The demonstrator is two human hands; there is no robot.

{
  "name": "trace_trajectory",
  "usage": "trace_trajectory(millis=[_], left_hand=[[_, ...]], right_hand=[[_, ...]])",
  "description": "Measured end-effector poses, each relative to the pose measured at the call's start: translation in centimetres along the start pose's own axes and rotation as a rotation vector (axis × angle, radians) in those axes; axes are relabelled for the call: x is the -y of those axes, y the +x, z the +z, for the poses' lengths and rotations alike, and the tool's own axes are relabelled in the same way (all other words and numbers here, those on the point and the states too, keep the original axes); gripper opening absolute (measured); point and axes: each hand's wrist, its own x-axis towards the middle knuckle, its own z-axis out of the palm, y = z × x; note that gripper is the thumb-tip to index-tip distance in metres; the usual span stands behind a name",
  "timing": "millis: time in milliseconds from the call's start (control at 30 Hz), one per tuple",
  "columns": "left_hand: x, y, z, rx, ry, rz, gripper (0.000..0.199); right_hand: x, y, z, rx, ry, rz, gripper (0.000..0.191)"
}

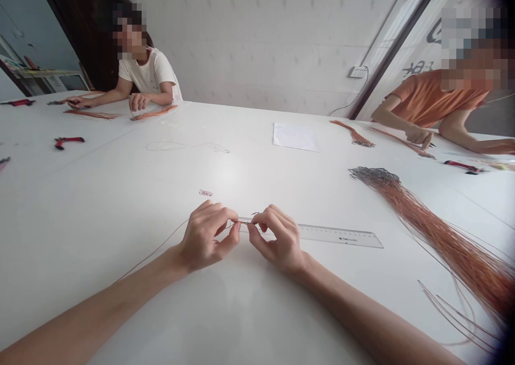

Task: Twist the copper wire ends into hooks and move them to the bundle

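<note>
Between my hands runs a thin copper-coloured wire, trailing down to the left past my left wrist. My left hand pinches it between thumb and forefinger. A short gap away, my right hand pinches the dark end of the same wire, thumb against forefinger. Both hands are just above the white table, fingertips close together. Behind them lies a clear ruler, its left part hidden by my right hand. A small printed label rests just beyond my left hand.
A large bundle of copper-coloured wires with dark ends lies at right, beside loose wires. Farther back are a paper sheet, a thin wire loop and red-handled pliers. Two people work with wires across the table.
</note>
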Motion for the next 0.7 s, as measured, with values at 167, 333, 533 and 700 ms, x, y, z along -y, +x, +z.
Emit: trace_trajectory(millis=[167,333,533,700], left_hand=[[0.01,-0.13,-0.04,0.005,-0.006,-0.01,0.012],[0.11,-0.09,0.01,0.006,-0.006,-0.016,0.012],[0.13,0.05,0.08,0.003,-0.006,-0.022,0.012],[-0.04,0.06,0.0,0.014,-0.002,-0.027,0.013]], right_hand=[[0.0,-0.01,0.01,-0.001,-0.003,0.007,0.017],[-0.02,0.0,0.01,0.006,-0.004,0.006,0.018],[0.01,0.01,-0.02,0.013,-0.002,0.005,0.018],[0.03,0.0,-0.02,0.016,-0.007,0.011,0.018]])
